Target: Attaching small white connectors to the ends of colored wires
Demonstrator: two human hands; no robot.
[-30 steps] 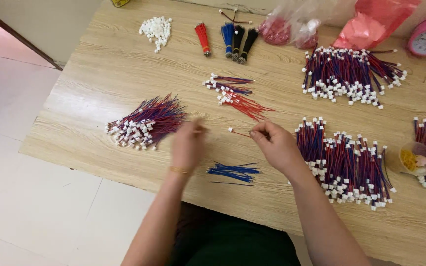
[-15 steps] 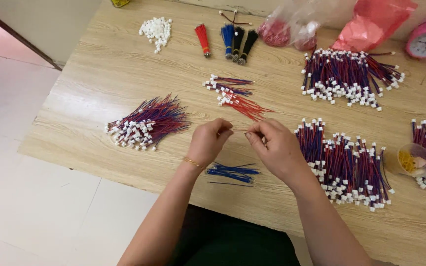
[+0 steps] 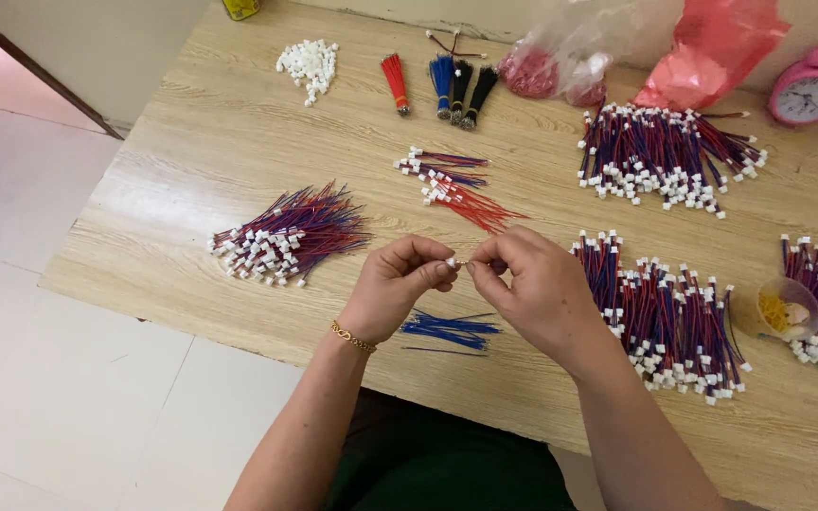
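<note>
A small white connector point(image 3: 451, 262) sits pinched in the left hand point(image 3: 396, 289) fingers above the worktop's point(image 3: 191, 142) near edge. The right hand point(image 3: 532, 284) fingers close on a thin wire meeting it, loose blue wires point(image 3: 452, 328) lying just beneath.

A pale wood-grain table point(image 3: 191, 142) is seen. Left of the pink clock point(image 3: 811, 87), a red plastic bag point(image 3: 712, 52) is spotted, then blue point(image 3: 443, 76), black point(image 3: 471, 90) and red point(image 3: 393, 80) wire bundles, then white connectors point(image 3: 307, 64). Red-and-blue wires with white plugs point(image 3: 286, 237) are shown farther left.
</note>
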